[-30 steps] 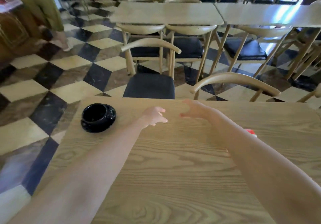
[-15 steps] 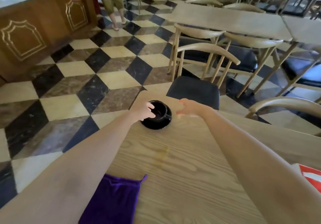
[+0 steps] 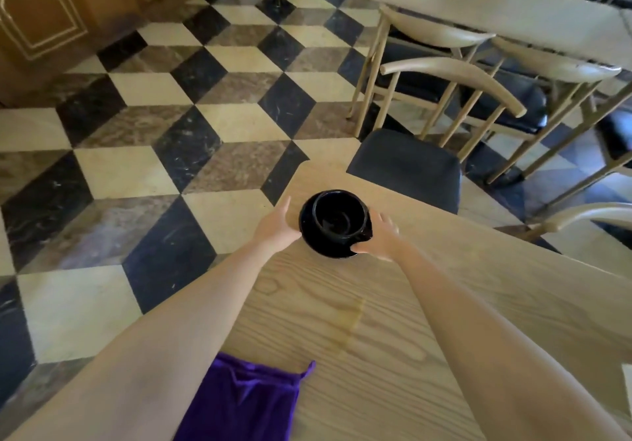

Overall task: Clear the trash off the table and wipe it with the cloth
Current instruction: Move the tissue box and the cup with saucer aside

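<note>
The glossy black ceramic cup stands on its round black saucer near the far left corner of the pale wooden counter. Our left grip lies straight-fingered against the saucer's left edge. Our right grip hooks a thumb over the right rim. Step in hand: clearing. Next, we judge, lift both level. A yellowish spill stain and a purple velvet cloth lie nearer us. A chequered marble floor surrounds the counter.

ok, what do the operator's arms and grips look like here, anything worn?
Forearms bare, no sleeves in frame. Left grip and right grip: bare hands, no gloves; no watch, bands or rings visible. No cables or markings.
</note>
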Demonstrator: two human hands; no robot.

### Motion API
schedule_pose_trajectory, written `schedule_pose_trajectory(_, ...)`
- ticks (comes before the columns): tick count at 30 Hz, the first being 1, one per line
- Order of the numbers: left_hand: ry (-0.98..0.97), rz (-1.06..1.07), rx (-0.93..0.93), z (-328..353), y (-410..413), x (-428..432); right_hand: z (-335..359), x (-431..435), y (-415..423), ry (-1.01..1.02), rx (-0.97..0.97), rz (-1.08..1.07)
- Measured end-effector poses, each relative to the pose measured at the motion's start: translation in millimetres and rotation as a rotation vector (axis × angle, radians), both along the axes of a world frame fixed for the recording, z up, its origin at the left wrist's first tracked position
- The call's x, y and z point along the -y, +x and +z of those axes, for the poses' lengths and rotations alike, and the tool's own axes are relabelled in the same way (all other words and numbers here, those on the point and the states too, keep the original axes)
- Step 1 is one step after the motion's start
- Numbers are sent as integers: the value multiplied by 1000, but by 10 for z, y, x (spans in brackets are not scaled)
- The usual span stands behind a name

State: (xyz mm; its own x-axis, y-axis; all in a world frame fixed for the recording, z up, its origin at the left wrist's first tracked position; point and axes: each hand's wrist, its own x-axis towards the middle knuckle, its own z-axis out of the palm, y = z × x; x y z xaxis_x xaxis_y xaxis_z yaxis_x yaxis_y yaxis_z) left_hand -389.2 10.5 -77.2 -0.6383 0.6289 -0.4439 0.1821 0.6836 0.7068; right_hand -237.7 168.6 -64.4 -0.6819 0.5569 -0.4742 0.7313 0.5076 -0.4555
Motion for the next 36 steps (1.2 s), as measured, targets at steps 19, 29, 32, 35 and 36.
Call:
schedule_pose_trajectory(19,304,118,290,-307,-26,-287,-447,44,30,-107,-403,-353)
schedule_pose_trajectory(29,309,139,379,-89,541,-452,-289,-42,647,-122,-445,-398)
schedule_pose_trajectory(32,304,103,385,-8,813,-626,-193,-157,963,-73,-436,-428)
schedule_pose_trajectory(35,320,58,372,111,1177,-834,-67,-278,1394,-28,-448,-469)
schedule_pose_trajectory(36,328,40,372,145,1311,-901,-25,-310,1554,-7,-459,-479)
